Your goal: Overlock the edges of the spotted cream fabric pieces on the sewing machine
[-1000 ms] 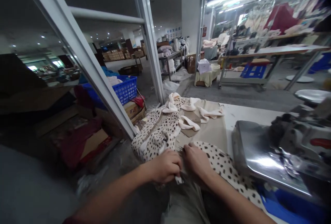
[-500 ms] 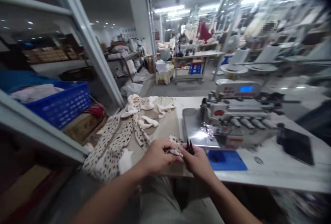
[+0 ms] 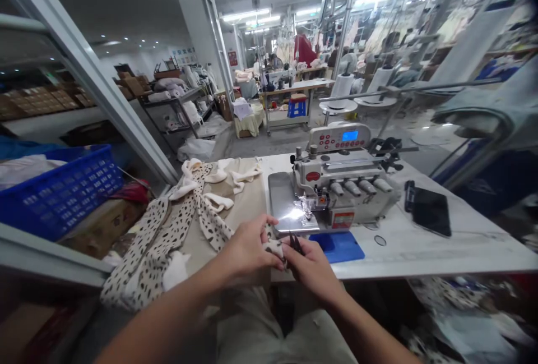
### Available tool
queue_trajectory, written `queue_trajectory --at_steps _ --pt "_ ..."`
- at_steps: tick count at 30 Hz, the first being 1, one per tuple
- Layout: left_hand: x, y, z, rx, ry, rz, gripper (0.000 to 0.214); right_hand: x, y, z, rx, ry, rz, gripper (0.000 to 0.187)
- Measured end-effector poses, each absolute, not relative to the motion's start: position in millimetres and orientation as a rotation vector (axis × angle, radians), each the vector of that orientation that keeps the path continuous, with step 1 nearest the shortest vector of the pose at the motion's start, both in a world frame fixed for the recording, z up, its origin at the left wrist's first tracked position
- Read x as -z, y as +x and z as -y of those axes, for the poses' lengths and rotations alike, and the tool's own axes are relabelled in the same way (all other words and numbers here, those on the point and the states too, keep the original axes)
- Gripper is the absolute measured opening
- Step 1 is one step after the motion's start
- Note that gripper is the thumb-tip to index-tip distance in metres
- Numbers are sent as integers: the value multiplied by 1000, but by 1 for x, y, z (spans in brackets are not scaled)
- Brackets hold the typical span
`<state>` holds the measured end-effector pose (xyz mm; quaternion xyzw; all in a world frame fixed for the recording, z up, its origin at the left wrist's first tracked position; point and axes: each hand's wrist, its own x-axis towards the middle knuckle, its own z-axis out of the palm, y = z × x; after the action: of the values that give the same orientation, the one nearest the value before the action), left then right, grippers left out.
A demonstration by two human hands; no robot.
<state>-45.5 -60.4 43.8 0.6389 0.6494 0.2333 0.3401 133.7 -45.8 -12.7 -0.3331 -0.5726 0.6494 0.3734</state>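
My left hand (image 3: pixel 249 245) is closed on a small spotted cream fabric piece (image 3: pixel 274 248), pinched between thumb and fingers at the table's front edge. Close beside it, my right hand (image 3: pixel 313 268) holds dark thread snips (image 3: pixel 295 242), points up, while its thumb and fingertips meet the same fabric. More spotted fabric (image 3: pixel 176 229) lies heaped to the left, partly hanging off the table, with white fleecy edges. Just beyond my hands stands an overlock sewing machine (image 3: pixel 336 176) with a shiny metal plate (image 3: pixel 283 201).
A blue tray (image 3: pixel 342 247) sits under the machine's front edge. On the white tabletop (image 3: pixel 403 252) lie a black flat device (image 3: pixel 431 211) and a small ring (image 3: pixel 380 240). A metal post (image 3: pixel 105 83) and a blue crate (image 3: pixel 71 190) stand at the left.
My view has turned right, so the machine and table appear further left. Both hands stay together at the fabric; more of the piece shows between them. The snips remain in my right hand.
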Motion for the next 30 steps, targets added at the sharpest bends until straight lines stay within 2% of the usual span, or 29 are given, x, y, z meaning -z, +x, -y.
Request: queue_trajectory --at_steps 2,7,9,11,14,19,23,27,30 --pt "-46 -41 58 -550 1714 -1707 79 13 135 47 -1637 -831 1495 40" --pt "-47 -30 50 -416 1908 -1722 50 13 141 46 -1400 -900 1629 28" --pt "-50 -30 46 -362 2028 -1648 54 13 145 44 -1331 -906 1626 27" --pt "-54 -31 40 -373 2186 -1487 56 12 149 43 -1253 -898 1615 24" --pt "-60 -33 30 -402 2294 -1228 48 13 156 41 -1134 -896 1592 20" --pt "-64 -30 24 -518 2084 -1235 28 14 166 39 -1057 -943 1496 21" --pt "-66 -27 30 -549 2176 -1201 13 20 171 41 -1049 -956 1360 21" --pt "-58 -21 32 -518 2363 -1245 15 37 168 39 -950 -1059 1241 23" --pt "-50 -15 26 -567 2291 -1333 12 50 162 34 -804 -1130 1183 23"
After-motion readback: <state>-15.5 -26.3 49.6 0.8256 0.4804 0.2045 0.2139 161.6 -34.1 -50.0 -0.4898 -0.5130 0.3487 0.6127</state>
